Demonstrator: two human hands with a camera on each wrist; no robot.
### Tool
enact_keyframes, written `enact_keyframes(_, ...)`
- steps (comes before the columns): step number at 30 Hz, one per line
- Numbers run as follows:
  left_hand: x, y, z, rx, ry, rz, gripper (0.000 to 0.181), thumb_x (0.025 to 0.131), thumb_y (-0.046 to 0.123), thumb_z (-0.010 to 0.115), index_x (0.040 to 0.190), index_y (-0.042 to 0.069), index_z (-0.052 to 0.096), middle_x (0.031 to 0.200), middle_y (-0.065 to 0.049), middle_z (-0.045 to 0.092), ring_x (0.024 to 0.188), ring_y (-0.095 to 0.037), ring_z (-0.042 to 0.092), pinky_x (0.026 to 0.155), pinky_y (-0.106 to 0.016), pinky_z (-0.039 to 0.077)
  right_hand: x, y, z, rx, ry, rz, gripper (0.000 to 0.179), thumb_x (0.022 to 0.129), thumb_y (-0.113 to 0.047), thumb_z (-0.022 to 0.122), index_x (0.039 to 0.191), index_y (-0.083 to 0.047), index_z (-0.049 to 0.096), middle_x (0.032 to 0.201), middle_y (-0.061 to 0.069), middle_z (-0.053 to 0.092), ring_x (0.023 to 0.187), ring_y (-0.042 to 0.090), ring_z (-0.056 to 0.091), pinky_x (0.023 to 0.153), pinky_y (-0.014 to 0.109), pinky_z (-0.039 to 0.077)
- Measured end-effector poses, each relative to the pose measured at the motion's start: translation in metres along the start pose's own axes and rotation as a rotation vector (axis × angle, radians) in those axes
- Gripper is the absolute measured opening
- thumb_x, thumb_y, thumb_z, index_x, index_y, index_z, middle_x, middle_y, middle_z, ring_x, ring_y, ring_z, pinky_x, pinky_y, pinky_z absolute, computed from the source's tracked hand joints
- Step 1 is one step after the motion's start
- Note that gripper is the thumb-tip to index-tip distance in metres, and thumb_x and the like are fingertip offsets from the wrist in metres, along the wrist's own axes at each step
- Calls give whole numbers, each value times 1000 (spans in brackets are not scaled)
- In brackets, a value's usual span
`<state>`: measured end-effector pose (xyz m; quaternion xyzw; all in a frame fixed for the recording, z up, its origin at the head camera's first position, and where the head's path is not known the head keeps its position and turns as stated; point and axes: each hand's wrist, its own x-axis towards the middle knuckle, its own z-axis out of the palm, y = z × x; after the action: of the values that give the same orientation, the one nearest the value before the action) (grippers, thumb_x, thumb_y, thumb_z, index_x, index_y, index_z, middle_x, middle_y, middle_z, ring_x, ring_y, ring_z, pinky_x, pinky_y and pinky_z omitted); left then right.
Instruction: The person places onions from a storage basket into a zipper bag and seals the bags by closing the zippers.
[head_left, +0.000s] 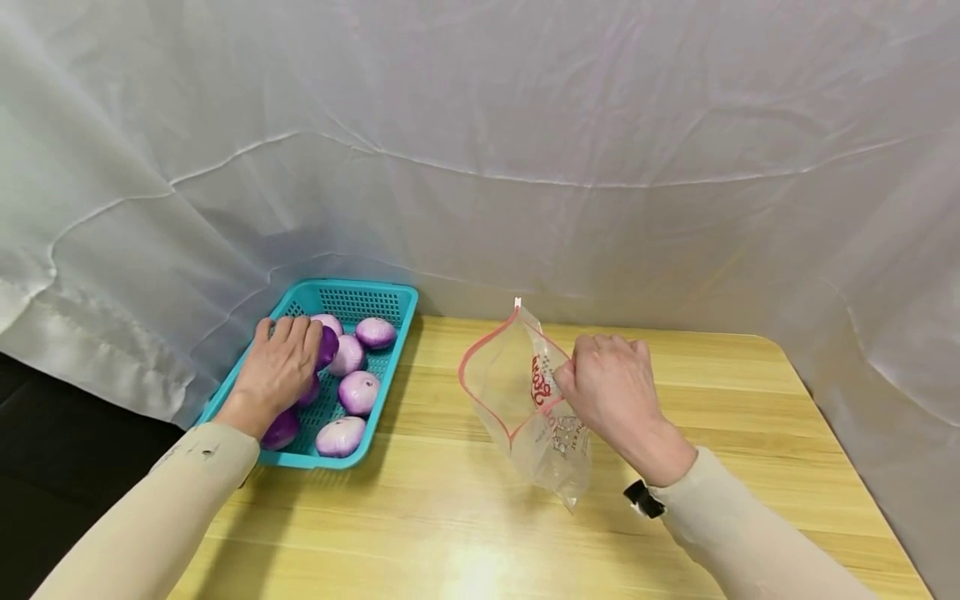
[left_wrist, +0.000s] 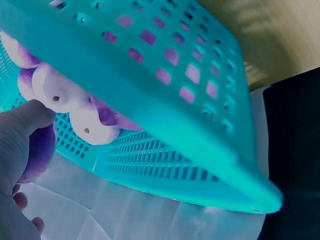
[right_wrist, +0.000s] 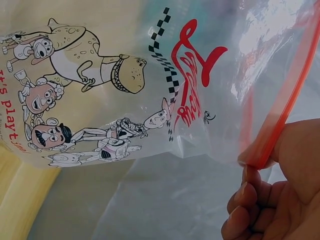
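Note:
In my left hand [head_left: 279, 364] I grip a dark purple onion [left_wrist: 42, 152], thumb on one side and fingers curled round the other. That hand is over the left part of a turquoise plastic basket [head_left: 318, 461] with several purple onions [head_left: 358, 392] in it; it hides part of the contents. My right hand [head_left: 615, 387] pinches the right edge of a clear zip bag [right_wrist: 115, 95] between thumb and fingers, at the red zip strip [right_wrist: 285, 112]. The bag hangs with its mouth spread wide, cartoon figures and red lettering printed on its side. No onion shows inside it.
The basket and bag are on a light wooden table [head_left: 420, 533]. A pale grey cloth [head_left: 480, 125] hangs behind the table and down both sides. Something black [head_left: 67, 450] lies at the lower left. A black strap [head_left: 643, 498] shows at the right wrist.

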<state>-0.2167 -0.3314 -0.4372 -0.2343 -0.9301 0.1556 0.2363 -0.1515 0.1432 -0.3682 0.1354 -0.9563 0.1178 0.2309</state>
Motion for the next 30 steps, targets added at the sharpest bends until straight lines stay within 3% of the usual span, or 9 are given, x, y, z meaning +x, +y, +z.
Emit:
enact_keyframes(6,11,2,-4,-22,97,-42,51,92,13,63,135,-11,45,121,-30,51,111,-49,51,98,-64,41,1,1,0,6,36,-10,20,78,-10,54,62,-15,43,60,1,41,59,26,42,67,41,32)
enact_keyframes(15,26,13,-18,-84,166,-86,75,82,20,85,136,-8,41,127,-30,49,115,-50,48,97,-63,38,1,4,1,14,64,9,20,80,-9,55,64,-14,43,62,2,42,63,28,43,66,40,28)
enact_keyframes(23,46,33,-40,-124,313,-79,70,82,18,83,132,-6,40,124,-29,48,110,-47,46,90,-61,38,0,6,2,15,86,7,17,79,-10,54,66,-13,45,63,2,44,62,28,43,65,40,28)
enact_keyframes(30,63,56,-65,-183,361,-79,86,80,30,92,137,-3,37,129,-28,47,115,-46,45,94,-62,37,0,8,3,11,114,-11,17,78,-9,55,65,-12,45,62,2,43,62,28,43,66,41,29)
